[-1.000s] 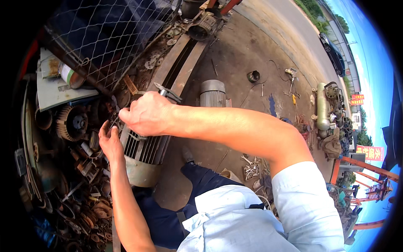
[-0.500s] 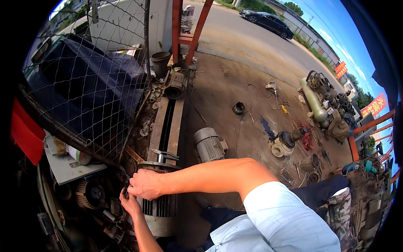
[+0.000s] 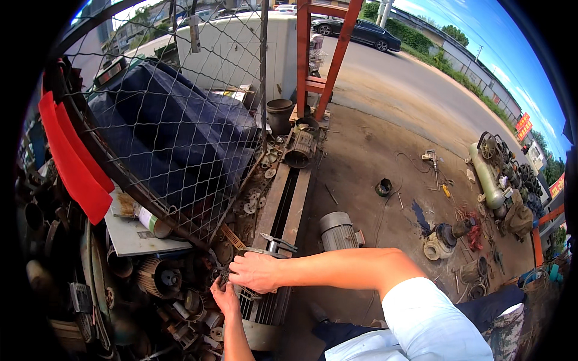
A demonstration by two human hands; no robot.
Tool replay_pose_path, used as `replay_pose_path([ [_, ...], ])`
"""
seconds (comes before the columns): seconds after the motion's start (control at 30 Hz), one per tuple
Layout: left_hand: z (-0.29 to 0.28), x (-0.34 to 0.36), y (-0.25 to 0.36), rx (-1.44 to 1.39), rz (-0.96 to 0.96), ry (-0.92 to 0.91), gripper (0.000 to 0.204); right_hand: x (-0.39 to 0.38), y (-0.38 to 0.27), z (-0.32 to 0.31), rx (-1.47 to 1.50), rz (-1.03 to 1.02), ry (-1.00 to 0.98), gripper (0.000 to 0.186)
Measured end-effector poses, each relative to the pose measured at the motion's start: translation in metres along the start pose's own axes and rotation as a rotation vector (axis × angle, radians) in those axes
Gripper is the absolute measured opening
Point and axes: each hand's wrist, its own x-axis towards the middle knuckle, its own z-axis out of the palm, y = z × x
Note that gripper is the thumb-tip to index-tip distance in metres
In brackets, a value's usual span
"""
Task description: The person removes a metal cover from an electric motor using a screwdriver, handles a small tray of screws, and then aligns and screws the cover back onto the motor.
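An electric motor (image 3: 256,334) with dark cooling fins lies on the metal rails before me, its shaft pointing away. At its left side my two hands meet. My left hand (image 3: 226,299) pinches at a small dark piece beside the motor, thumb and fingers together. Reaching across the motor's top, my right hand (image 3: 257,272) has its fingers curled down at that same spot. Fingers and shadow hide what exactly they hold. A pair of pliers (image 3: 280,243) rests across the shaft end, just beyond my right hand.
Another motor (image 3: 341,231) stands on the floor right of the rails (image 3: 272,210); a smaller motor (image 3: 301,144) sits at their far end. Wire mesh (image 3: 180,132) rises on the left above heaped parts. A pump-like part (image 3: 442,240) and an air compressor (image 3: 487,174) lie farther right.
The view has swung left, so everything sits farther right in the picture. Both hands stay together at the motor's left side, with only slight finger movement.
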Motion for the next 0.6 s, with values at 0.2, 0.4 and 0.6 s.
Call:
replay_pose_path([
  [0.2,-0.001,-0.005,0.010,0.036,-0.048,-0.002,0.041,0.007,-0.006,-0.006,-0.012,0.188,-0.138,0.019],
  [0.4,0.010,-0.007,0.022,0.062,-0.046,0.024,0.043,-0.009,0.011,0.005,-0.046,-0.004,-0.017,0.021],
  [0.6,-0.026,-0.004,0.025,-0.035,-0.056,0.108,0.043,0.024,-0.003,-0.008,-0.054,0.084,-0.080,0.030],
])
